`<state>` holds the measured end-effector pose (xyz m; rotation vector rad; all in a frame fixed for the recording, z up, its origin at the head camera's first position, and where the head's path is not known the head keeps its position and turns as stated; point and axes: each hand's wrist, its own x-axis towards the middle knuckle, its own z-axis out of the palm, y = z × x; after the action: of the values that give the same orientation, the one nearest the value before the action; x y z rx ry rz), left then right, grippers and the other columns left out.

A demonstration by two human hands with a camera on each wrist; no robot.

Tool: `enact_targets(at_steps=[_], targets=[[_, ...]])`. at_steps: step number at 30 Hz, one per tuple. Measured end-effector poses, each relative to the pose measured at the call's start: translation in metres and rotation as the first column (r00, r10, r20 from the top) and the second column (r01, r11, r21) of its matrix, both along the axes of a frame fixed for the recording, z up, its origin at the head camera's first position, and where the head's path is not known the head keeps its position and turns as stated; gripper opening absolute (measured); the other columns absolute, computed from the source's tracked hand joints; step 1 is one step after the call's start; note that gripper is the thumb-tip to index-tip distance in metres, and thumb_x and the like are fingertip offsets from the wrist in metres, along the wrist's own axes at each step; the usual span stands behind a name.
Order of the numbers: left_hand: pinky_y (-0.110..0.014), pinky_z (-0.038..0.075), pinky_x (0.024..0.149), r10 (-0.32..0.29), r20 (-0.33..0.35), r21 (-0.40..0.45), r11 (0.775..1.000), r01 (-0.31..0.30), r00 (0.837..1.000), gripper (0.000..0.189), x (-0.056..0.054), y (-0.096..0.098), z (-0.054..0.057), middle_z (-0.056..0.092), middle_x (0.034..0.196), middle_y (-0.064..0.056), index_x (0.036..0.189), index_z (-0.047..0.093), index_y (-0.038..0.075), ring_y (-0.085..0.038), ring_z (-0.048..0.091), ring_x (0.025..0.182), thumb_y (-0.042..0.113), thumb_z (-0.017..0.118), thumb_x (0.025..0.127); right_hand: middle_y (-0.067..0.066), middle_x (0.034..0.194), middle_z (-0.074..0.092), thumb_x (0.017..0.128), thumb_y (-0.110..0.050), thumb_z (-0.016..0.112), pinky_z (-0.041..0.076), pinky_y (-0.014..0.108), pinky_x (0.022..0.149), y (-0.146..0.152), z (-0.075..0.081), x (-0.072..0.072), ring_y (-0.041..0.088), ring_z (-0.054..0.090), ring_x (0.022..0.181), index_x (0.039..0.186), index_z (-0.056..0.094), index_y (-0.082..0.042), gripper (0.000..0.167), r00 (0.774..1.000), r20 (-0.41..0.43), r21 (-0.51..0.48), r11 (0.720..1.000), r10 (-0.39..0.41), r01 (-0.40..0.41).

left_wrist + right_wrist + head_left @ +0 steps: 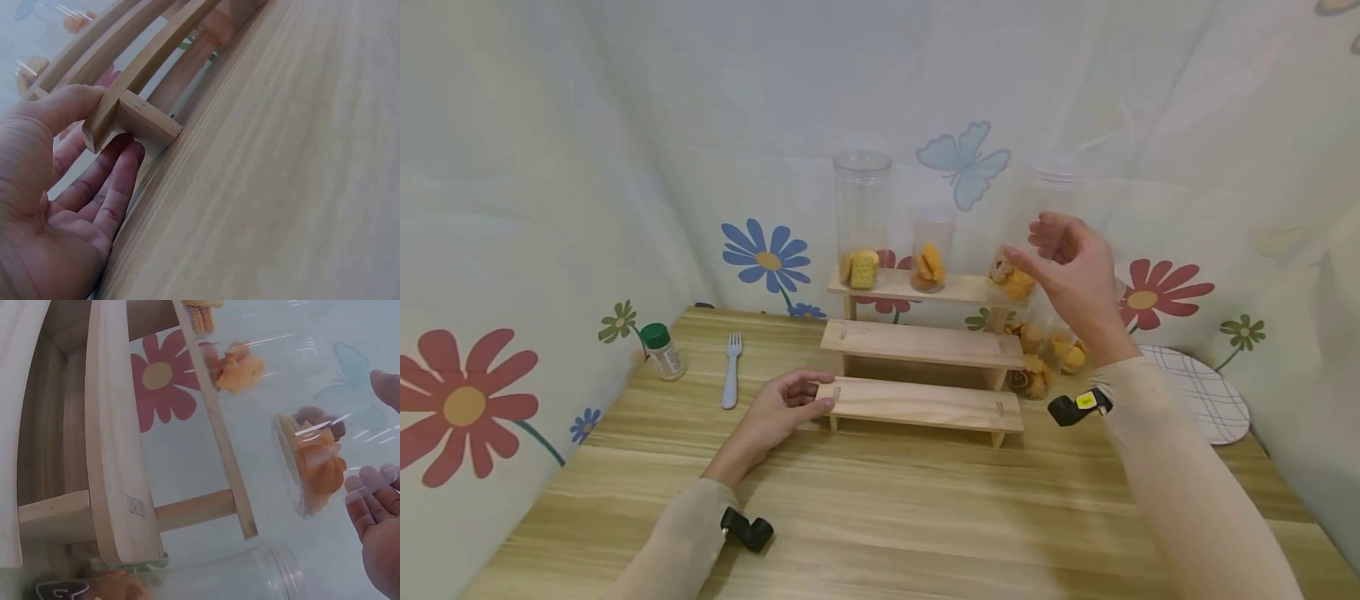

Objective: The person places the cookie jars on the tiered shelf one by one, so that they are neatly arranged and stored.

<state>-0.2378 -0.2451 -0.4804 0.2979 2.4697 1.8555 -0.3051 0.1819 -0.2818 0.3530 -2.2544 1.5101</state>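
A three-tier wooden display rack (921,343) stands on the table. My left hand (778,412) grips the left end of its lowest tier, thumb on top and fingers (115,194) underneath beside the leg. At the right end of the top tier, my right hand (1078,271) holds a clear jar (319,462) between thumb and fingers. Brown and orange snacks lie in its bottom. In the right wrist view, a gap shows between the jar's base and the top tier.
On the top tier stand a tall clear jar (863,208) of crackers and a shorter snack jar (929,265). More snack jars (1032,379) are right of the rack. A green-lidded shaker (664,354) and fork (732,375) lie left; a checked round mat (1202,396) lies right.
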Motion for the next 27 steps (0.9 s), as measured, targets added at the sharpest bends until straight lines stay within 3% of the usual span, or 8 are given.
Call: enact_targets(at_steps=[14,27], targets=[[-0.027,0.058,0.091,-0.003,0.002,0.008,1.0,0.003,1.0,0.041,0.0,0.0,0.0,0.076,0.124,-0.014,0.141,0.074,0.012,-0.025,0.072,0.11,0.021,0.085,0.103,0.011,0.149,0.067,0.092,-0.059,0.089,0.05,0.044,0.12,-0.015,-0.01,-0.022,0.028,0.064,0.136,0.162,0.054,-0.01,0.092,0.998,0.057,0.069,0.997,-0.041,0.037],[-0.027,0.058,0.093,-0.002,0.0,-0.006,1.0,0.002,1.0,0.042,-0.001,-0.001,0.001,0.076,0.123,-0.013,0.141,0.074,0.012,-0.026,0.072,0.111,0.023,0.085,0.102,0.015,0.155,0.063,0.096,-0.054,0.087,0.046,0.05,0.124,-0.017,-0.013,-0.029,0.035,0.06,0.143,0.167,0.046,-0.008,0.094,0.994,0.11,0.09,0.996,-0.023,0.013]])
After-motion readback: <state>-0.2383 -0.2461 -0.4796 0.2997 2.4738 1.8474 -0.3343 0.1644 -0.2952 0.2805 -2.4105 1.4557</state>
